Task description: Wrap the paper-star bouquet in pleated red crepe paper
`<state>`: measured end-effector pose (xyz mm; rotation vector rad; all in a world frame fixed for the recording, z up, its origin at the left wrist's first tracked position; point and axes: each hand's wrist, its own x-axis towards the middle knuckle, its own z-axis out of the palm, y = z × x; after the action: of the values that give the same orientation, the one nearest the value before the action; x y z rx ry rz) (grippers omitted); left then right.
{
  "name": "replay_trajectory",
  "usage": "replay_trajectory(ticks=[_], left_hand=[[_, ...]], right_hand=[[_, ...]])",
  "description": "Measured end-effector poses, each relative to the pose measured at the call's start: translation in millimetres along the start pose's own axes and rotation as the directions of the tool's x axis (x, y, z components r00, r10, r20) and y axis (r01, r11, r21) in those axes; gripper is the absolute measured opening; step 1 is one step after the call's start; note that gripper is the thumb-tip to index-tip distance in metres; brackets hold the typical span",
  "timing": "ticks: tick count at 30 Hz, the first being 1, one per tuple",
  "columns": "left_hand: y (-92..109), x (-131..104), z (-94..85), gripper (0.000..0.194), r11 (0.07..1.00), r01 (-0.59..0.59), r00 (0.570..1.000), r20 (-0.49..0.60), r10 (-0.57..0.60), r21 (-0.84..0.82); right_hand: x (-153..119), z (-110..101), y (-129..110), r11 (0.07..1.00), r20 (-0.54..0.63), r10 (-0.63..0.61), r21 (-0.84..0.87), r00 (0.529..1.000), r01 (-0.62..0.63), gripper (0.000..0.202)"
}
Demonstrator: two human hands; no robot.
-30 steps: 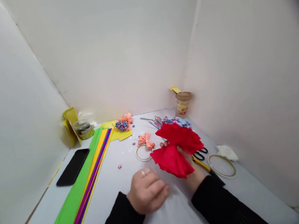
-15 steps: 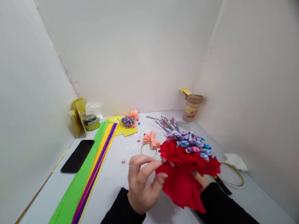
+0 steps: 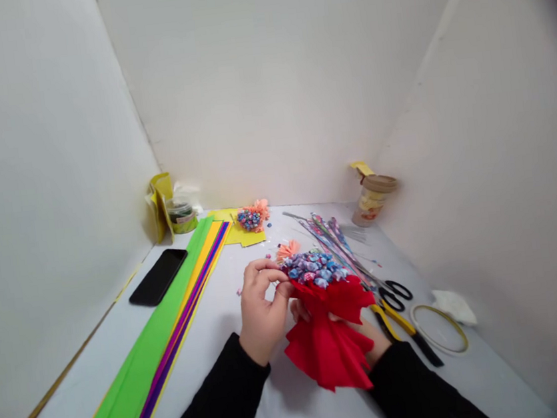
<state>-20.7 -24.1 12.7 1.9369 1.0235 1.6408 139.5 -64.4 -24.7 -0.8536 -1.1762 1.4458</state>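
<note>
Red crepe paper (image 3: 330,357) is gathered at its waist round a bouquet of small blue and purple folded paper pieces (image 3: 315,268). With thumb and fingertips my left hand (image 3: 264,304) pinches the upper left edge of the red paper, beside the blue pieces. My right hand (image 3: 372,340) is wrapped round the gathered waist of the bouquet from behind. Most of it is hidden by the paper; some fingertips and the wrist show. Just behind the bouquet sits a peach paper bow (image 3: 288,249), partly covered.
On the left lie coloured paper strips (image 3: 158,343) and a black phone (image 3: 159,277). On the right are scissors (image 3: 397,291), yellow-black pliers (image 3: 407,328), a tape ring (image 3: 461,332) and patterned strips (image 3: 334,236). A lidded cup (image 3: 373,201) and a small peach bouquet (image 3: 254,217) stand further back.
The bouquet has tilted more upright and shifted slightly left. My left hand has moved up along the red paper's edge. The view has swung, uncovering the scissors and pliers.
</note>
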Motion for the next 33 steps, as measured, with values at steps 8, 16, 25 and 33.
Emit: replay_trajectory(ticks=[8, 16, 25, 33], left_hand=[[-2, -4, -8.8, 0.005, 0.977, -0.193, 0.969, -0.139, 0.205, 0.092], [-6, -3, 1.6, 0.004, 0.981, -0.090, 0.995, 0.048, 0.083, 0.170], [-7, -3, 0.0, 0.008, 0.985, -0.080, 0.997, 0.007, 0.080, 0.150], [-7, -7, -0.5, 0.011, 0.957, -0.147, 0.968, -0.165, 0.191, 0.248]], right_hand=[[15, -11, 15, 0.964, 0.114, 0.032, 0.259, 0.993, -0.061, 0.033], [4, -11, 22, 0.924, 0.088, 0.133, 0.348, 0.987, -0.156, 0.022], [16, -18, 31, 0.928, 0.220, 0.156, 0.300, 0.963, -0.219, 0.035], [21, -19, 26, 0.950, 0.156, 0.153, 0.250, 0.976, -0.189, 0.038]])
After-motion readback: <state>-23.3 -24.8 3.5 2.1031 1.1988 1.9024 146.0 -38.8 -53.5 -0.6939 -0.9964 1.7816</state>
